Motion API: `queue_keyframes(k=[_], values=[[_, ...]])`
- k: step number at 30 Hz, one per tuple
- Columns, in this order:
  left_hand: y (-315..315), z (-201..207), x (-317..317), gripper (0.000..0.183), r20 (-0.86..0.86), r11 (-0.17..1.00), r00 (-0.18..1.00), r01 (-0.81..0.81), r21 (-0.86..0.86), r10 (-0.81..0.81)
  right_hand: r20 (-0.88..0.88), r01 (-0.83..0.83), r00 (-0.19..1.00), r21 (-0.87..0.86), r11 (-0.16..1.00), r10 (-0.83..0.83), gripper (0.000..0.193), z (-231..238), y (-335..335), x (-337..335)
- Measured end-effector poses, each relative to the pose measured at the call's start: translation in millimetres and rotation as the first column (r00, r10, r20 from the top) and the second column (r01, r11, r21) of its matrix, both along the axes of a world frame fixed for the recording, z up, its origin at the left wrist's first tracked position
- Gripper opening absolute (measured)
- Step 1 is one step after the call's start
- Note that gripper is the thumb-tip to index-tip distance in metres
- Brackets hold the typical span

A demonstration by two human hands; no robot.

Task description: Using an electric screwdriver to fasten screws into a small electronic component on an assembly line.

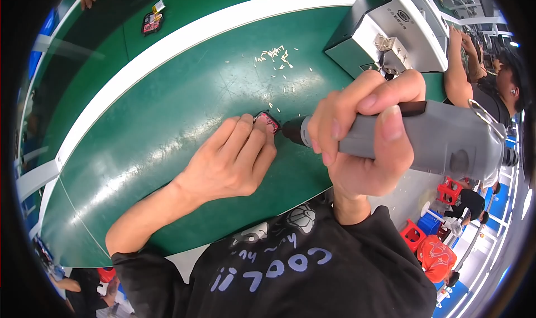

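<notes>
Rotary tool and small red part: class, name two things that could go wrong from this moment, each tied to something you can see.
1. The left hand pins the small red part with its fingertips right beside the tip of the rotary tool; a slip could catch a finger.
2. The part is held on the green table by fingers alone, so it might skid. Pale shavings already lie loose nearby.

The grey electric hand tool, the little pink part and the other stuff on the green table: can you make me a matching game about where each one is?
Things:
1. grey electric hand tool
2. small pink flat part
3. pale scattered shavings
4. grey box-shaped machine

Places:
A. under the left hand's fingertips
B. at the table's far right
C. gripped in the right hand
D. loose on the green mat beyond the hands

Pairs: 1-C, 2-A, 3-D, 4-B
</notes>
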State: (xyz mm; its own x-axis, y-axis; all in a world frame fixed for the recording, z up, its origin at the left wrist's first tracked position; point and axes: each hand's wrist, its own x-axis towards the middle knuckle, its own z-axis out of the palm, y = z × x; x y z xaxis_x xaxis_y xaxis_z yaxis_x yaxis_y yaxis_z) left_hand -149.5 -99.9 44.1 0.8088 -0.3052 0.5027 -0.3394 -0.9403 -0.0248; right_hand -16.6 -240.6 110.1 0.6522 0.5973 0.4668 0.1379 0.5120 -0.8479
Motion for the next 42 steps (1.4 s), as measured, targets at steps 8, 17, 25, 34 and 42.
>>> queue_keyframes(k=[8,17,25,34,42], values=[[1,1,3,0.011,0.027,1.0,1.0,-0.015,0.008,0.015,-0.062,0.079,0.994,-0.125,0.989,-0.087,0.013,3,0,-17],[-4,12,9,0.017,-0.025,1.0,0.999,0.02,0.017,-0.02,-0.175,0.038,0.984,0.106,0.994,-0.019,0.024,-8,-24,-29],[14,24,11,0.019,-0.109,0.996,0.991,0.087,0.028,-0.084,0.102,0.097,0.986,0.273,0.957,-0.129,0.024,-1,-43,-21],[167,19,9,0.024,-0.058,0.842,0.879,-0.471,-0.264,0.473,-0.029,0.376,0.925,0.209,0.903,-0.379,0.014,-3,-66,59],[250,-24,-66,0.042,-0.162,0.512,0.542,-0.837,-0.194,0.825,-0.022,0.422,0.903,0.229,0.877,-0.429,0.016,-5,-54,67]])
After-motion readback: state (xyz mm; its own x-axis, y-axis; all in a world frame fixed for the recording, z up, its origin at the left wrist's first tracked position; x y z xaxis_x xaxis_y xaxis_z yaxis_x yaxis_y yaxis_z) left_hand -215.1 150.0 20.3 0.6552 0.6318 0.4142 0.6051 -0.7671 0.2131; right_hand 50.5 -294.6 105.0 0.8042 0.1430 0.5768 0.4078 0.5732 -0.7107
